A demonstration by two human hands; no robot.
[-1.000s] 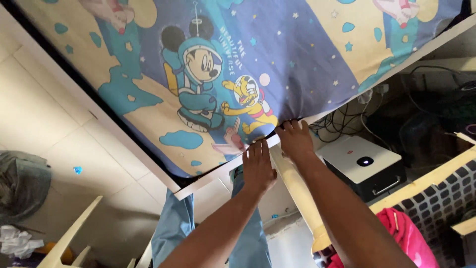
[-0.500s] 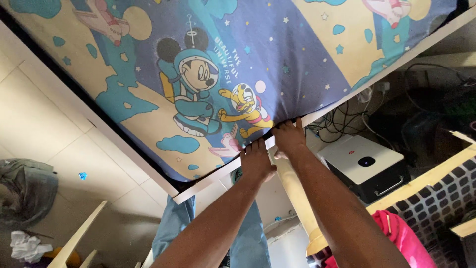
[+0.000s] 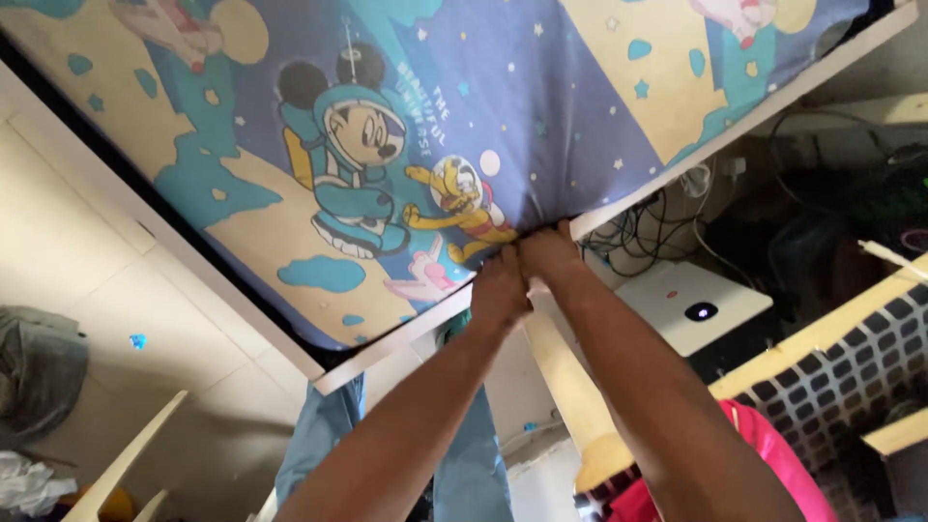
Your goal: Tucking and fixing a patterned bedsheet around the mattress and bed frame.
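Head view shows left hand (image 3: 500, 290) and right hand (image 3: 547, 259) side by side, fingers closed pinching the cartoon-print bedsheet (image 3: 503, 126) at the white bed frame's (image 3: 387, 343) near edge.

The sheet (image 3: 541, 106) runs off the top edge, so the bed's far corners are out of sight. Fingertips of both hands, left (image 3: 500, 288) and right (image 3: 547, 256), are buried in its edge. The forearms are cut off at the bottom edge. The cables (image 3: 643, 227) lie tangled in shadow.
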